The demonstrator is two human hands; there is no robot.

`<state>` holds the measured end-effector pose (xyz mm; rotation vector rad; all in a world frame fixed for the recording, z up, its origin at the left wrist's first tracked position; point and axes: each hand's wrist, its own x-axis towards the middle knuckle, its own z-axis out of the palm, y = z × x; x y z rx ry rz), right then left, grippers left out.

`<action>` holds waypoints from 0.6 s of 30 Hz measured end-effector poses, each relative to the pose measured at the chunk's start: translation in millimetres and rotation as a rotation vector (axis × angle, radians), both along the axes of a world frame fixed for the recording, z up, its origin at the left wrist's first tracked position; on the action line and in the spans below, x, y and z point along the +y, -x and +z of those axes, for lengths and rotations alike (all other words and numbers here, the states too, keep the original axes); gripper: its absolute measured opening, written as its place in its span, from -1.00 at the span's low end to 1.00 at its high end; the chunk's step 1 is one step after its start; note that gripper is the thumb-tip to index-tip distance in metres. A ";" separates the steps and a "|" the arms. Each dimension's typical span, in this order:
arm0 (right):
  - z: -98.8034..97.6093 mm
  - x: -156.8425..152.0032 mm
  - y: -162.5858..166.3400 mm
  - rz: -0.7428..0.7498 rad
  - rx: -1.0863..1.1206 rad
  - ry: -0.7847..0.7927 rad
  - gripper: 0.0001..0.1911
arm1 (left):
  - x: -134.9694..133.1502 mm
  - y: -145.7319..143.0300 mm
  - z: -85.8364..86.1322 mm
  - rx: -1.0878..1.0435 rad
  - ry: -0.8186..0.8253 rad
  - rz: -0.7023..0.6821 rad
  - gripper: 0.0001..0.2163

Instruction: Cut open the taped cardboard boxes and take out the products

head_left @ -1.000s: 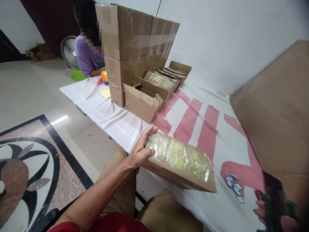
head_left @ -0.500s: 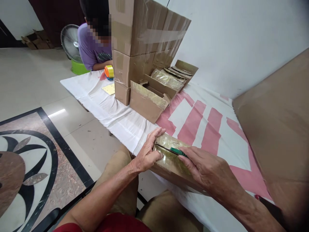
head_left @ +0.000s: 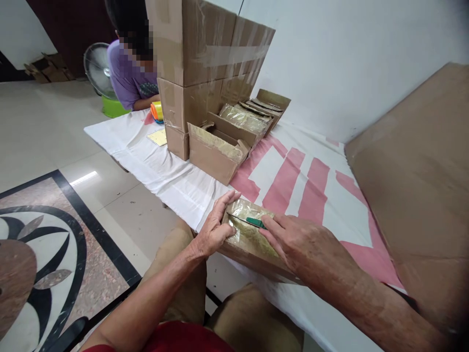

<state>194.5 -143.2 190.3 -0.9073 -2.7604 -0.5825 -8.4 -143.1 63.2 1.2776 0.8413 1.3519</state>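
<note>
head view first: where's the taped box [head_left: 249, 244], and what has hold of it?

– it's at the near edge of the tabletop [head_left: 172, 190], its long axis running roughly along that edge, from far left to near right. the left hand [head_left: 215, 227] clasps its left end, thumb on the top face, fingers over by the far corner.

– and the right hand [head_left: 302, 239]?

– it reaches across the box's right half, its grip closed around a green-handled blade [head_left: 255, 222]. part of the handle shows past the fingers; the thin blade points left.

– so which relation counts most?

– blade to long axis, i'd judge. it lies nearly along the length of the top, tip toward the end that the left hand covers. the left thumb is near that tip, so i'd watch that gap.

– is the blade through the clear tape [head_left: 244, 210]?

– can't tell. it's low over the tape, but the contact is too small to read.

– anything beyond?

– an open box [head_left: 214, 159], well apart from both hands; just behind it, a tall stack of boxes [head_left: 205, 49]. toward the tabletop's far end there's an orange and yellow roll [head_left: 157, 111], and past it a person [head_left: 126, 76] in a purple top.
</note>
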 end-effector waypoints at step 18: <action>20.2 -5.4 -34.6 -0.349 -0.291 0.379 -0.79 | 1.6 -2.6 -5.4 0.016 -0.044 0.059 -0.18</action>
